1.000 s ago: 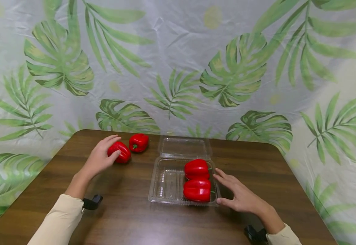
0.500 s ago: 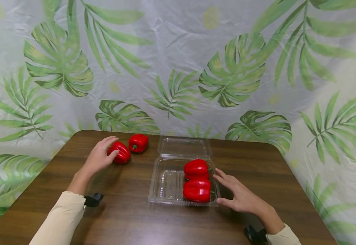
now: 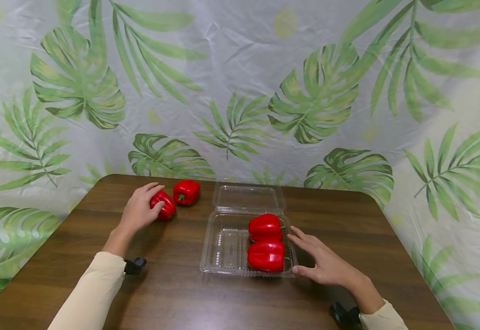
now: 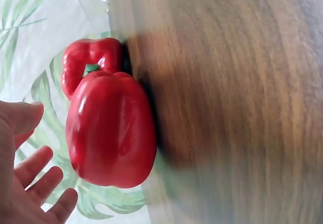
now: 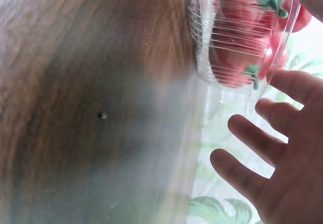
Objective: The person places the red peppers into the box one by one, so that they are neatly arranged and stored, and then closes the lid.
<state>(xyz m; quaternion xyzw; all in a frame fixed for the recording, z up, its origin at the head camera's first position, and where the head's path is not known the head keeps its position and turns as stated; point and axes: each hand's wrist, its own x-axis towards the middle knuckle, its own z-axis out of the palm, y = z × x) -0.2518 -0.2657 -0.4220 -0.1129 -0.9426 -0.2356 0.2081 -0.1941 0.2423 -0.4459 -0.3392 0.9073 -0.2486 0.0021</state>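
My left hand [image 3: 139,208] is at a red bell pepper [image 3: 165,206] on the left of the table, its fingers covering part of it in the head view. In the left wrist view the thumb and loosely bent fingers are spread, with a gap between them and the pepper [image 4: 112,130]. Behind it lies a second red bell pepper [image 3: 186,192], green stem toward me. Two more red bell peppers [image 3: 266,256] lie in the right half of a clear plastic clamshell box [image 3: 219,263]. My right hand [image 3: 326,261], fingers spread, rests against the box's right rim.
The box's transparent lid [image 3: 249,198] is folded back toward the table's far edge. A brown wooden table [image 3: 190,298] bears everything. Behind it hangs a leaf-patterned cloth [image 3: 240,82].
My left hand and forearm have shifted slightly to the right, covering more of the pepper. My right hand, the box and the peppers look unmoved.
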